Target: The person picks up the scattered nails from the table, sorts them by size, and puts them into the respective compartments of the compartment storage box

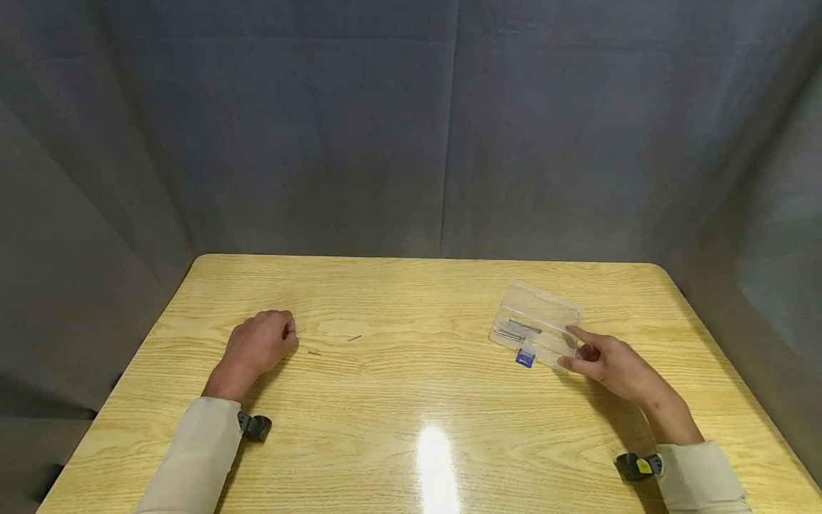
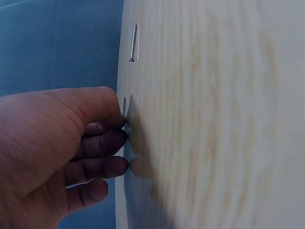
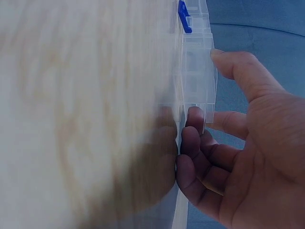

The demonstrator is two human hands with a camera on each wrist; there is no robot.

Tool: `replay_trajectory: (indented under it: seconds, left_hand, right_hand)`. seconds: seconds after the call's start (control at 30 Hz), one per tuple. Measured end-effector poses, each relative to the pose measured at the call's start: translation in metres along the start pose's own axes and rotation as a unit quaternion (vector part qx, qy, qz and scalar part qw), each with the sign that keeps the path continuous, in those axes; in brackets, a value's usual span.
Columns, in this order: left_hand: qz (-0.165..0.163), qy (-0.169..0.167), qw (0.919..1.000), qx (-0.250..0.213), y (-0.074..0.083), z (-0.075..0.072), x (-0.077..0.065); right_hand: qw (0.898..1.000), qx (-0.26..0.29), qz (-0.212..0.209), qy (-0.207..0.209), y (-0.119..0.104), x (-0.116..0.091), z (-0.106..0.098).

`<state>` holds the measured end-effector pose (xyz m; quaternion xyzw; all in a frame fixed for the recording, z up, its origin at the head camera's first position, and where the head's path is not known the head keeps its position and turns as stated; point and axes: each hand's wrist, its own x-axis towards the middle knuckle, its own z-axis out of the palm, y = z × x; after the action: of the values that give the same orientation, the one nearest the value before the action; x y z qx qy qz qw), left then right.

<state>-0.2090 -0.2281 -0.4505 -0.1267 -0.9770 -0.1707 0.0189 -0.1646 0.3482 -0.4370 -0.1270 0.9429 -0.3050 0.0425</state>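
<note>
The clear box (image 1: pixel 542 305) sits open on the desk (image 1: pixel 398 400), with shiny nails (image 1: pixel 525 326) inside. Well left of the box, the left hand (image 1: pixel 260 343) pinches a thin nail (image 2: pixel 125 105) in its fingertips. Its long side runs toward the box, and its free end points that way. Two loose nails (image 1: pixel 354 338) lie between that hand and the box. The right hand (image 1: pixel 615 364) grips the box's right end. The box's blue clip (image 1: pixel 524 358) has pale marks too small to read.

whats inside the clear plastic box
A few metal nails lie at the left of the clear plastic box; the right hand covers part of its right end, hiding anything there.
</note>
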Motion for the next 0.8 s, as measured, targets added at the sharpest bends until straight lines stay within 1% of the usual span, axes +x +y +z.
replay_trajectory:
  seconds: [0.1, 0.27, 0.47, 0.63, 0.8]
  left_hand:
    - [0.008, 0.005, 0.9999, 0.004, 0.0, 0.0, -0.001]
    - [0.028, 0.031, 0.9991, 0.003, 0.005, 0.0, 0.0]
    - [0.05, 0.053, 0.9973, -0.012, 0.016, 0.003, 0.003]
    - [0.065, 0.058, 0.9959, -0.024, 0.028, 0.006, 0.005]
    - [0.078, 0.062, 0.9945, -0.031, 0.041, 0.005, 0.007]
  right_hand:
    - [1.0, 0.002, 0.0, 0.0, 0.0, 0.0, 0.0]
    - [1.0, 0.006, 0.003, -0.001, -0.001, 0.001, 0.0]
    - [1.0, 0.008, 0.003, 0.0, -0.002, 0.001, -0.001]
    - [1.0, 0.008, -0.003, 0.001, -0.002, 0.0, -0.001]
    - [1.0, 0.009, -0.005, 0.003, -0.001, -0.001, 0.0]
